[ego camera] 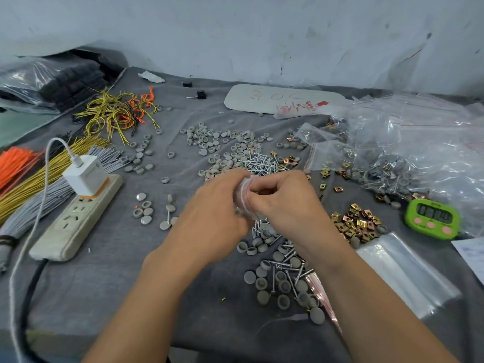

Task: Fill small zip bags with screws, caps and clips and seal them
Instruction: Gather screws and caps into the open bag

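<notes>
Two bare hands met left of a green timer [432,218], over a grey cloth-covered table [104,284]. L hand [214,205] fingers curled round a small clear zip bag [243,189] w/ red strip; R hand [282,203] fingers pinched its top edge. Brass clips [356,224] lay just left of the timer; screws [258,163] & grey caps [209,137] were heaped further left, beyond the hands.

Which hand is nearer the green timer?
Right. The right hand sits left of the green timer, pinching the zip bag; the left hand is farther left.
</notes>
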The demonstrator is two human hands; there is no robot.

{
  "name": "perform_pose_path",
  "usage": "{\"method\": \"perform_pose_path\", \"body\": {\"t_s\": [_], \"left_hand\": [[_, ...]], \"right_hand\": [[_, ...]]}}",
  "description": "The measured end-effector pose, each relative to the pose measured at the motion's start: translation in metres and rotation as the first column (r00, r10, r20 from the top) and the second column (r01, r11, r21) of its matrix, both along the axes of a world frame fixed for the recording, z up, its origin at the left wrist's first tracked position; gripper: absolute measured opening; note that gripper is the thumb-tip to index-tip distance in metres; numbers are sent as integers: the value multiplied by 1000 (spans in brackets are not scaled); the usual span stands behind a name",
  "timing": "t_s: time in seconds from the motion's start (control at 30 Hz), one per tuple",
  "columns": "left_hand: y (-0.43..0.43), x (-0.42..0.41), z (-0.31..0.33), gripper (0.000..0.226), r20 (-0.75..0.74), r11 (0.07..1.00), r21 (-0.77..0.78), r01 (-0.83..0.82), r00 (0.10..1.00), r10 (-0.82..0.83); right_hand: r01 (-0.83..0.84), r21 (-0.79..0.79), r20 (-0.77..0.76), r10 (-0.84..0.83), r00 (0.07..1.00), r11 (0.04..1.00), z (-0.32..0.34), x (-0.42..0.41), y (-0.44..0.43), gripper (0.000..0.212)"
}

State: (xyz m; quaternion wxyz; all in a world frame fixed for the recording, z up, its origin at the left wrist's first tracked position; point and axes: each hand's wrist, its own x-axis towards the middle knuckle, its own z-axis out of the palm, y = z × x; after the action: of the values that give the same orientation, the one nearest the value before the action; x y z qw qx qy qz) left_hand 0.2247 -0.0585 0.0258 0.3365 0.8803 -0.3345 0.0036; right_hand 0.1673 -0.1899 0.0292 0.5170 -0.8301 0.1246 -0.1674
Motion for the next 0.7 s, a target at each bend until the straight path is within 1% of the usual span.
{"method": "perform_pose_path", "body": {"t_s": [0.07, 0.1, 0.17, 0.2, 0.23, 0.27, 0.3, 0.33, 0.37, 0.4, 0.43, 0.47, 0.5, 0.53, 0.57, 0.6, 0.63, 0.7], "left_hand": [[-1, -2, 1, 44, -31, 999, -26, 19, 999, -20], [0, -2, 1, 45, -35, 999, -33, 8, 999, -9], [1, 2, 1, 42, -45, 998, -46, -37, 998, 35], [2, 5, 0, 38, -58, 995, -79, -61, 997, 56], [4, 7, 0, 33, -81, 986, -137, -91, 994, 80], [5, 9, 1, 31, -109, 969, -209, -133, 988, 112], [6, 10, 3, 31, -135, 942, -281, -183, 979, 150], [7, 11, 4, 31, -159, 909, -346, -231, 970, 186], [8, 11, 6, 31, -191, 872, -407, -274, 958, 212], [8, 11, 8, 31, -230, 831, -462, -310, 947, 225], [7, 11, 10, 33, -263, 794, -506, -336, 937, 229], [7, 10, 12, 36, -282, 767, -536, -353, 931, 232], [7, 10, 13, 38, -287, 749, -553, -365, 927, 240], [7, 10, 14, 40, -287, 739, -560, -375, 924, 252], [8, 11, 13, 42, -283, 736, -559, -382, 922, 264], [9, 11, 12, 44, -269, 743, -547, -386, 921, 281], [9, 11, 11, 47, -238, 763, -518, -387, 922, 306], [11, 11, 8, 49, -142, 826, -418, -378, 925, 352]], "right_hand": [[-18, -51, -60, 14, 998, 999, 0, 3, 1, 39], [-51, -48, -75, 47, 996, 998, 0, 3, 1, 42], [-121, 20, -53, 122, 991, 992, 4, 1, 1, 38], [-116, 67, -27, 118, 993, 991, 6, 0, 1, 34], [-67, 129, 3, 67, 998, 989, 6, 0, -2, 30], [20, 191, 26, -26, 999, 981, 7, 2, -5, 31], [119, 220, 32, -129, 991, 968, 6, 2, -8, 33], [196, 179, 16, -201, 979, 964, 4, 3, -11, 33], [217, 65, -23, -216, 976, 974, 1, 3, -13, 31], [167, -83, -88, -175, 981, 982, -2, 3, -13, 27], [76, -208, -173, -114, 978, 975, -5, 2, -9, 20], [-24, -317, -258, -62, 964, 948, -8, 1, -3, 17], [-118, -412, -329, -26, 944, 904, -12, 2, 2, 25], [-190, -472, -380, -4, 925, 861, -16, 4, 8, 35], [-226, -522, -405, -6, 914, 822, -18, 6, 13, 39], [-235, -577, -403, -23, 915, 782, -18, 7, 19, 38], [-229, -626, -387, -42, 921, 745, -18, 8, 23, 35], [-198, -678, -331, -53, 942, 707, -20, 8, 25, 30]]}}
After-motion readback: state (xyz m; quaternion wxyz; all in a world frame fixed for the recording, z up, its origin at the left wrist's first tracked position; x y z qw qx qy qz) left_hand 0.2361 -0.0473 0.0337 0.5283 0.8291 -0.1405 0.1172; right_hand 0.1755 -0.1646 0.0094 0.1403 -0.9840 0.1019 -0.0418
